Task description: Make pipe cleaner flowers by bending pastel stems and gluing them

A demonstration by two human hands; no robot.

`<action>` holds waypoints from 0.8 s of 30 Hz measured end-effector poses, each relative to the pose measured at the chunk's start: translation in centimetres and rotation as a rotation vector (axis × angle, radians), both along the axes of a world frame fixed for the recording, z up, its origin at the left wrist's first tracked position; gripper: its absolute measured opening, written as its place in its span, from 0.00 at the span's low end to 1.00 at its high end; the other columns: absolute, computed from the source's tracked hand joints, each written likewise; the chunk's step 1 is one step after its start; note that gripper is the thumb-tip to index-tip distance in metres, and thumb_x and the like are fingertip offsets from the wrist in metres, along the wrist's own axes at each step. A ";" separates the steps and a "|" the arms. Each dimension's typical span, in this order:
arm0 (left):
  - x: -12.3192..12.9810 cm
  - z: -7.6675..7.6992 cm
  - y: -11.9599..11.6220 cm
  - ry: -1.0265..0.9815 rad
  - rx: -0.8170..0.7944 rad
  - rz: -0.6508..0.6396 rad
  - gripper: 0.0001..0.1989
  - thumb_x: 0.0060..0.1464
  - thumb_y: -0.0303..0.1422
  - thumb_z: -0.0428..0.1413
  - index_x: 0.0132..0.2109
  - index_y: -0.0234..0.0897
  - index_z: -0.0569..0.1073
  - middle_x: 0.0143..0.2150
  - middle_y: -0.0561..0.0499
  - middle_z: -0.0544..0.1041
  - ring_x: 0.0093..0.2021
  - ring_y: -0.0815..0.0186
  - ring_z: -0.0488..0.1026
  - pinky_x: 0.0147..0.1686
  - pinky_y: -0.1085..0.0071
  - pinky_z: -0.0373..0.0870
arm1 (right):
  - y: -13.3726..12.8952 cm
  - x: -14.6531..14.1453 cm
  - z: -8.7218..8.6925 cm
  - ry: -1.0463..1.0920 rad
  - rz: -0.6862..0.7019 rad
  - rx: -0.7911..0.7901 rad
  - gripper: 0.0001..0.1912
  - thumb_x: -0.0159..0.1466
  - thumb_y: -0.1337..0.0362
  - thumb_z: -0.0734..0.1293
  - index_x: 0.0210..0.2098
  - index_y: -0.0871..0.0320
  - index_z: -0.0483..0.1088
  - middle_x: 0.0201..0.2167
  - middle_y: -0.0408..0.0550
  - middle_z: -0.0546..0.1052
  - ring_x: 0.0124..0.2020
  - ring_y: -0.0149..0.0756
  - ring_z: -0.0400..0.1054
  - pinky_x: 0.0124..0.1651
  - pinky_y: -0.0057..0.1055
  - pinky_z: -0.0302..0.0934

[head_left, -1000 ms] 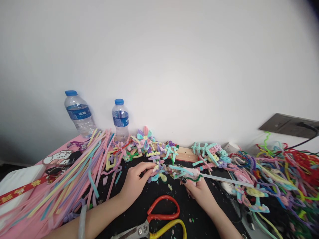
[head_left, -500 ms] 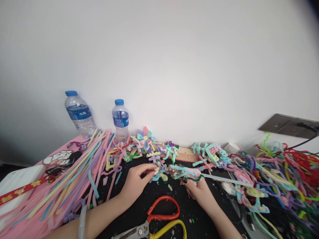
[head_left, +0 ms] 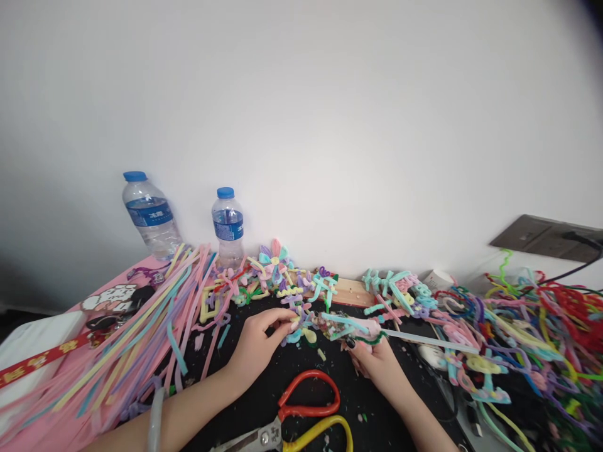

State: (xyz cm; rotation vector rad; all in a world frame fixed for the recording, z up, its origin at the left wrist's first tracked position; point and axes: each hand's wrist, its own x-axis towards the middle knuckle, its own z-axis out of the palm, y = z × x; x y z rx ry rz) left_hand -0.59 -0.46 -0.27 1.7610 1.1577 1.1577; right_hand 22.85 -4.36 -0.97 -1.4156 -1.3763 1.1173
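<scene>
My left hand point(head_left: 264, 339) pinches the edge of a small pastel pipe-cleaner flower point(head_left: 304, 331) with purple, yellow and blue parts, near the middle of the black work surface. My right hand point(head_left: 374, 361) is closed round the underside of a glue gun point(head_left: 360, 326) wrapped in pink, light blue and dark green pipe cleaner. A long whitish glue stick point(head_left: 428, 339) sticks out of its rear to the right. The gun's front points left at the flower; whether its tip touches the flower is hard to make out.
Scissors point(head_left: 282, 417) with red and yellow handles lie in front. Loose pipe cleaners point(head_left: 155, 320) cover the left, a tangled pile point(head_left: 532, 333) the right. Two water bottles point(head_left: 228, 226) stand by the wall. Finished pipe-cleaner shapes point(head_left: 276, 260) line the back.
</scene>
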 end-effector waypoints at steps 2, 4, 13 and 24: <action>0.0 -0.1 0.1 -0.004 -0.007 -0.004 0.07 0.52 0.31 0.54 0.36 0.37 0.76 0.36 0.50 0.78 0.34 0.65 0.74 0.35 0.73 0.70 | 0.0 0.0 0.0 0.006 0.008 0.000 0.20 0.55 0.46 0.64 0.23 0.57 0.60 0.13 0.34 0.57 0.14 0.24 0.48 0.16 0.22 0.44; 0.0 -0.2 0.1 -0.009 -0.014 -0.007 0.07 0.51 0.30 0.53 0.36 0.38 0.75 0.36 0.50 0.78 0.35 0.65 0.74 0.36 0.73 0.70 | 0.0 0.0 -0.1 0.012 0.010 0.003 0.20 0.55 0.47 0.64 0.23 0.58 0.60 0.13 0.34 0.57 0.14 0.24 0.48 0.16 0.22 0.44; 0.0 0.6 0.0 -0.013 -0.042 -0.021 0.07 0.55 0.30 0.48 0.35 0.36 0.71 0.32 0.51 0.75 0.31 0.67 0.71 0.33 0.74 0.68 | 0.0 0.1 0.0 -0.008 0.015 0.014 0.18 0.56 0.49 0.64 0.23 0.58 0.62 0.12 0.34 0.58 0.14 0.24 0.48 0.17 0.22 0.45; -0.1 0.2 0.2 -0.007 -0.008 -0.013 0.07 0.54 0.29 0.49 0.36 0.37 0.72 0.35 0.51 0.75 0.34 0.66 0.72 0.35 0.74 0.68 | 0.0 0.2 -0.4 -0.013 -0.007 0.001 0.18 0.56 0.49 0.65 0.24 0.59 0.64 0.12 0.35 0.59 0.14 0.24 0.50 0.16 0.22 0.46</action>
